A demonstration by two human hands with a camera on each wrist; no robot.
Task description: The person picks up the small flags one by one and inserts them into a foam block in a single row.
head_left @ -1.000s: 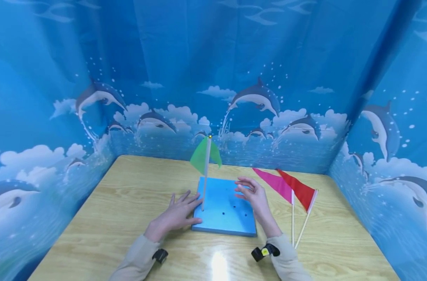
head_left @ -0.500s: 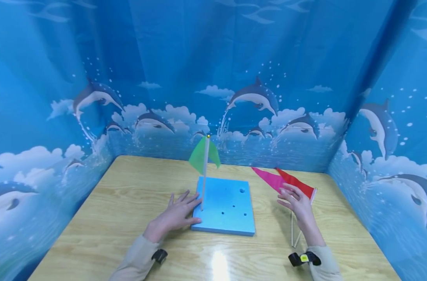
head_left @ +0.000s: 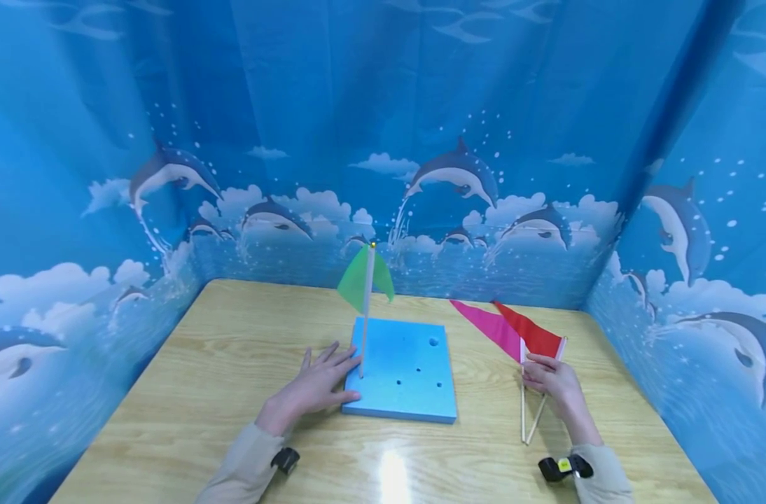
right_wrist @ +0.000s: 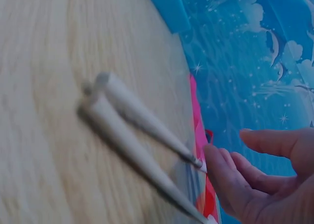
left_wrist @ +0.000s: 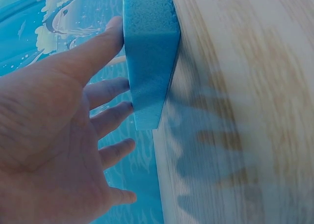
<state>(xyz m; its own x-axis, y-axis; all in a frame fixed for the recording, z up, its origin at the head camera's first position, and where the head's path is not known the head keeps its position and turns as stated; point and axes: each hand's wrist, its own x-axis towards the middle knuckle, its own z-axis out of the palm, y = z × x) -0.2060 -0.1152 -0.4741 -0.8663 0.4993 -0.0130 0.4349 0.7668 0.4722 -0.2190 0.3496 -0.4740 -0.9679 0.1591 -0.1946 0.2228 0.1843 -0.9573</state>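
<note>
A blue foam block [head_left: 414,392] with several holes lies on the table. In it, near the left edge, a green flag [head_left: 356,280] stands upright on a wooden stick. My left hand [head_left: 314,385] spreads its fingers over the block's left edge; the left wrist view shows thumb and fingertips against the foam [left_wrist: 149,52]. At right lie a pink flag [head_left: 491,326] and a red flag [head_left: 531,332], their sticks converging toward me. My right hand [head_left: 554,381] reaches over them, fingertips at the pink flag's stick. In the right wrist view, its thumb stands apart from the fingers.
The wooden table [head_left: 232,336] is enclosed at the back and sides by a blue curtain [head_left: 332,105] printed with dolphins. A larger round hole [head_left: 433,342] sits near the block's back right corner. Both wrists wear small black cameras [head_left: 286,460].
My right hand has moved right from above the foam block and come down to the sticks of the pink and red flags. The left hand has kept its place on the block.
</note>
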